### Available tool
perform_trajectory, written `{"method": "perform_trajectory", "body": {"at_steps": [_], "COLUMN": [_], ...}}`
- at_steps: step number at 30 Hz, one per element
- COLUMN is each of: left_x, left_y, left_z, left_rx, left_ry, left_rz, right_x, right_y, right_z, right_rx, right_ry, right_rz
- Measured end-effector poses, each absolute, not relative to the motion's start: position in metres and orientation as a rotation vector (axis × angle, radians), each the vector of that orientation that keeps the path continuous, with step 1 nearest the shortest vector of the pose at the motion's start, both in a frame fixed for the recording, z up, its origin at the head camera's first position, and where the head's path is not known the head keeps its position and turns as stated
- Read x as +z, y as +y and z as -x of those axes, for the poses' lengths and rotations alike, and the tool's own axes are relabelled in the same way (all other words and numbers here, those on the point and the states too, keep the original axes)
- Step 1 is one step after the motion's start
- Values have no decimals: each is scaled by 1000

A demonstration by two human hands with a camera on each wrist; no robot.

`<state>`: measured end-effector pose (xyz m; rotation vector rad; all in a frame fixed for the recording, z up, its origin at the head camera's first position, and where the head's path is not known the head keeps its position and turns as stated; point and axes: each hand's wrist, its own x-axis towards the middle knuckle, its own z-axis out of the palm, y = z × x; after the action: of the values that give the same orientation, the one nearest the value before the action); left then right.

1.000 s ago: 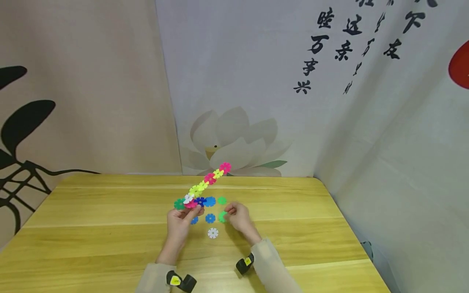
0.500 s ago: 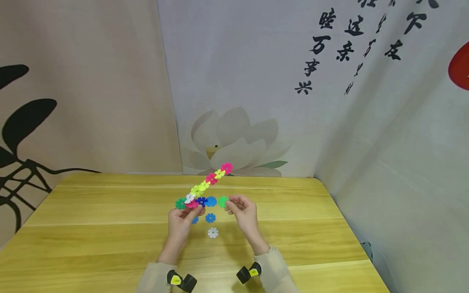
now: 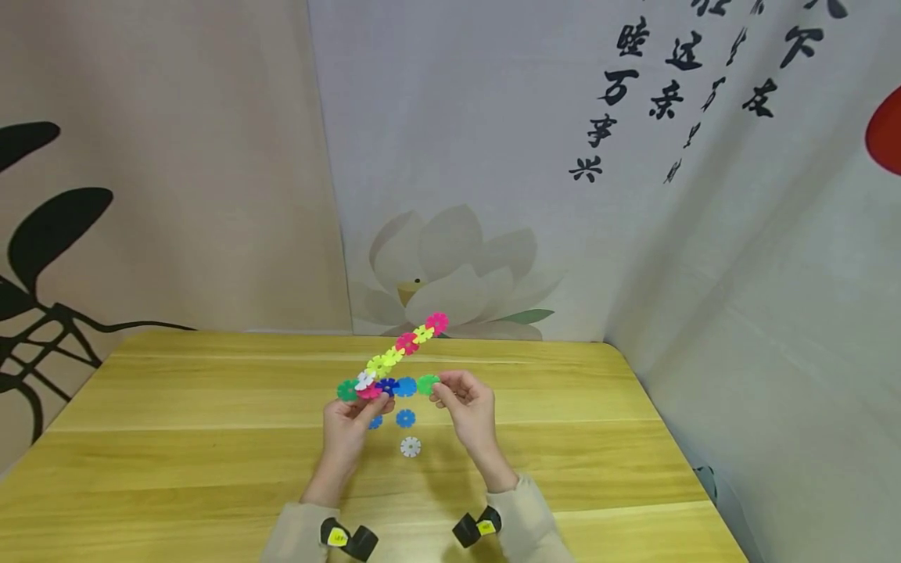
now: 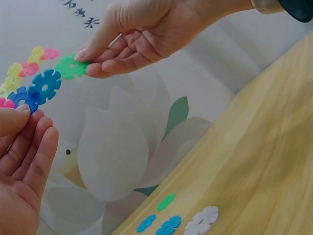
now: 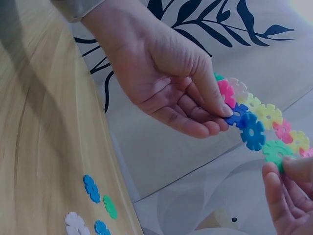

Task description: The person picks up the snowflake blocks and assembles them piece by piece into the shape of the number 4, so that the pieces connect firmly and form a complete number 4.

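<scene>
My left hand point(image 3: 346, 434) pinches a chain of interlocking plastic snowflake discs at its dark blue disc point(image 3: 387, 386). From a pink disc point(image 5: 226, 93) and a white disc point(image 3: 364, 381), a slanting row of yellow and pink discs point(image 3: 407, 342) rises to the upper right. A teal disc point(image 3: 347, 390) sits at the chain's left end, a lighter blue disc point(image 4: 45, 87) at its right. My right hand point(image 3: 470, 410) pinches a light green disc point(image 4: 73, 66) between thumb and fingers, its notched edge right at the lighter blue disc's edge.
On the wooden table point(image 3: 598, 446) below lie loose discs: a white one point(image 3: 411, 446), two blue ones including this blue disc point(image 3: 405, 418), and a green one point(image 5: 110, 206), which the held green disc covers in the head view. A printed curtain point(image 3: 493, 156) stands behind the table.
My right hand has lifted the light green disc from the table and brought it up beside the chain's lighter blue end disc. My left hand keeps its grip and barely moves.
</scene>
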<state>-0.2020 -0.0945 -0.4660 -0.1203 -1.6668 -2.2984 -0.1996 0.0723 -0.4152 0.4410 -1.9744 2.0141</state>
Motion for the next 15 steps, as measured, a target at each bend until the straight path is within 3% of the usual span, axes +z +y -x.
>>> {"method": "perform_trajectory", "body": {"at_steps": [15], "left_x": [-471], "left_y": [-93], "left_z": [202], "left_rx": [-2304], "left_ry": [-1615], "left_rz": [161], "right_x": [-443], "right_y": [75], "right_z": [214], "right_rx": [2044], "right_ry": [-1918], "right_rz": [-507]}}
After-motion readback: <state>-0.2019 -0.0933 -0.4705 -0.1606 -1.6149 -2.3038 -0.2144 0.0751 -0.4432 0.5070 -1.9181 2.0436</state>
